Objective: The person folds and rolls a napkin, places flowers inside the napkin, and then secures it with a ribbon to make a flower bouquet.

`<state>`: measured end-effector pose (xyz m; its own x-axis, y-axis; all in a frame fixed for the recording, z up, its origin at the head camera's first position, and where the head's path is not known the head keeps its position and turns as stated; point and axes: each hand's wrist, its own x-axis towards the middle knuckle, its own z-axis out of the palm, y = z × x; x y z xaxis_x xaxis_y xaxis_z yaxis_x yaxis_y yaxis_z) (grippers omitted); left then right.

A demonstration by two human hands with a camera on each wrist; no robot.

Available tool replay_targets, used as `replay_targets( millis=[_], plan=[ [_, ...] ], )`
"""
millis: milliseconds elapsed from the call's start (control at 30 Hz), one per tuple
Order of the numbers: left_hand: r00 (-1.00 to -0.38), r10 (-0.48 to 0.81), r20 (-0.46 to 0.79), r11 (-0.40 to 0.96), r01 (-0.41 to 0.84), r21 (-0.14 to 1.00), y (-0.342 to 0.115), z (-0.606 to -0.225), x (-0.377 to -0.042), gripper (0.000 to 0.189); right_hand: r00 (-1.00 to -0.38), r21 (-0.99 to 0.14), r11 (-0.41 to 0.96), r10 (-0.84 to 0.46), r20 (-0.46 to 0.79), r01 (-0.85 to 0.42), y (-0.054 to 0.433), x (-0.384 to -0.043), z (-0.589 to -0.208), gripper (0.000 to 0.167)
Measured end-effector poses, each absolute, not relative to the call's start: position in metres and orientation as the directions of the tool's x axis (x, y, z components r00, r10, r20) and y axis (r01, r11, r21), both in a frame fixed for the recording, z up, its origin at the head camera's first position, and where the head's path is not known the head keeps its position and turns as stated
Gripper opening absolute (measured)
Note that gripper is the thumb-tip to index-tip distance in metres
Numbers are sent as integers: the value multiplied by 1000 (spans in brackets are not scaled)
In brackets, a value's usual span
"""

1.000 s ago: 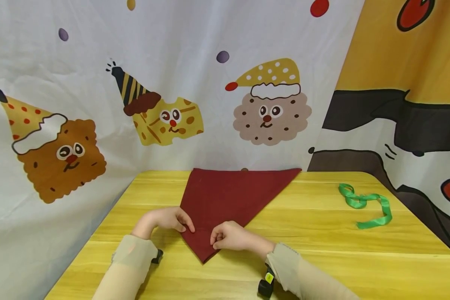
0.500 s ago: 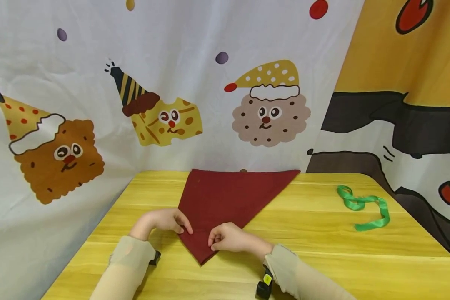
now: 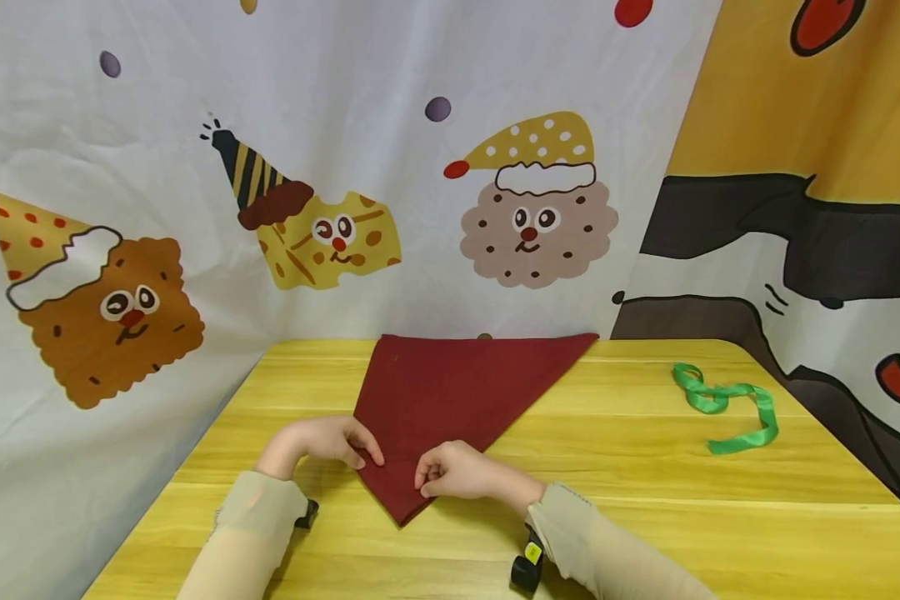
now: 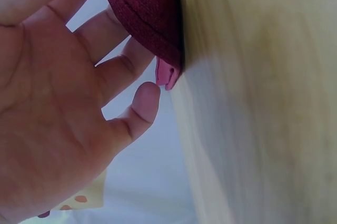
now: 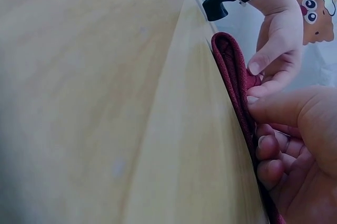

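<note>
A dark red cloth (image 3: 450, 392) lies folded on the table, with a point toward the person. At its left side, my left hand (image 3: 332, 439) pinches the edge between thumb and index finger; the right wrist view shows a bit of red fabric between them. The other left fingers (image 4: 113, 76) reach behind the hemmed edge. Across the point, my right hand (image 3: 453, 471) holds the right edge, its thumb (image 5: 274, 107) against the cloth and its fingers curled beside it. In the right wrist view the near fold (image 5: 227, 55) shows as a rounded loop of layers.
A curled green ribbon (image 3: 757, 412) lies at the right of the wooden table (image 3: 645, 533). Behind the table hangs a white curtain (image 3: 390, 75) with cartoon prints. Black camera mounts (image 3: 527, 571) sit at both wrists.
Both hands keep their places on the cloth. The head view has shifted slightly, and the cloth has hardly moved.
</note>
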<state>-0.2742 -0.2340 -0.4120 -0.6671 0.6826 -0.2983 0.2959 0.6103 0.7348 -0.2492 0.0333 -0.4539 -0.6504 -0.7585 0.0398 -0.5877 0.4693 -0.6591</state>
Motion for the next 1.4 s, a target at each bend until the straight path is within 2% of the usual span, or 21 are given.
replay_targets(
  millis=[300,933,1400],
  plan=[
    [-645,694,-320,615,301,729,-238,-411,-275,26,-652,-665,468,-757,38,-583,33,-250,-454,5],
    [-658,668,-347,639,270,720,-234,-410,-271,31,-655,-686,456,-755,40,-567,33,-247,-453,7],
    [-662,669,-337,664,330,671,-232,-411,-270,30,-652,-676,451,-756,57,-582,33,-248,-455,9]
  ],
)
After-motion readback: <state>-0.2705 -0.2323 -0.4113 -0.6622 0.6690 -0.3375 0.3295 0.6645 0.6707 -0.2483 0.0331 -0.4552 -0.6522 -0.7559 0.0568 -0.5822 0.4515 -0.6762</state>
